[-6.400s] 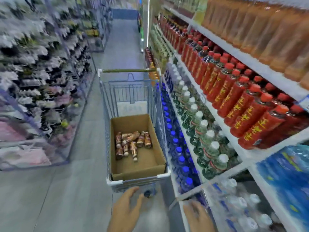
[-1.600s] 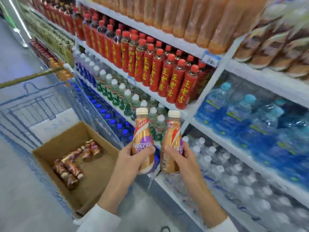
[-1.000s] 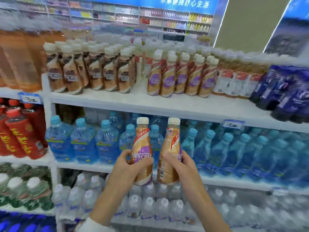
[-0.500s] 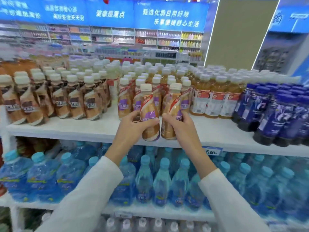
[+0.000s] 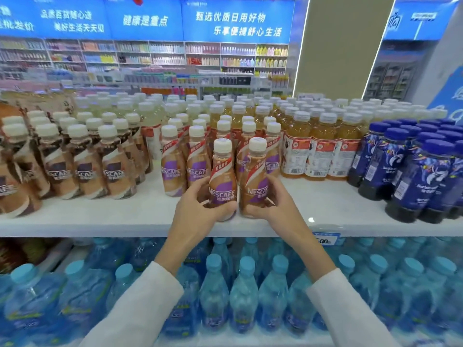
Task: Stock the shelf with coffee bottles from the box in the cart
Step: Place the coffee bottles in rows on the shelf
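Setting two coffee bottles (image 5: 223, 181) near the shelf (image 5: 100, 216) front edge, my left hand (image 5: 200, 209) and right hand (image 5: 273, 201) are each wrapping one. I am thinking they need sliding straight back against the purple row (image 5: 185, 161), labels facing out.

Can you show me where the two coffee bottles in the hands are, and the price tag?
left coffee bottle (image 5: 222, 181), head view, label.
right coffee bottle (image 5: 255, 181), head view, label.
price tag (image 5: 324, 238), head view, middle.
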{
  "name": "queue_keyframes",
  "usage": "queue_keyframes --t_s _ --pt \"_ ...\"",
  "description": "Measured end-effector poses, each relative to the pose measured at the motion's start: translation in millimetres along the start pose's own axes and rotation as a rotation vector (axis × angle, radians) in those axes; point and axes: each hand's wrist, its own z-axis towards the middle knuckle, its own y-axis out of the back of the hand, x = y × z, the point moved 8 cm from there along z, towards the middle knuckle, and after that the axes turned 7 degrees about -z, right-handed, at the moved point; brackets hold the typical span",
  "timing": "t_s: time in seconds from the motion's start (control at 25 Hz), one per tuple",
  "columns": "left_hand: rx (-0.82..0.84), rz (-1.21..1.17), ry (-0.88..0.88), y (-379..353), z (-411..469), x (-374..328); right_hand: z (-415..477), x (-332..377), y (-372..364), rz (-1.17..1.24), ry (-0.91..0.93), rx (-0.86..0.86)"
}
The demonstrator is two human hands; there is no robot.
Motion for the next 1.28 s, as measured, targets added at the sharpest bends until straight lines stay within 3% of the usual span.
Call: queue_keyframes --t_s 0.52,0.76,1.28 --pt "-0.322 0.190 -0.073 1 -10 3 -19 4 2 -0.152 0.045 -0.302" --pt "-0.368 0.359 -0.143 -15 8 -5 8 4 4 -0.187 0.009 -0.305" --pt "-0.404 0.361 -0.039 -23 19 3 29 -1 -3 -0.208 0.014 -0.289"
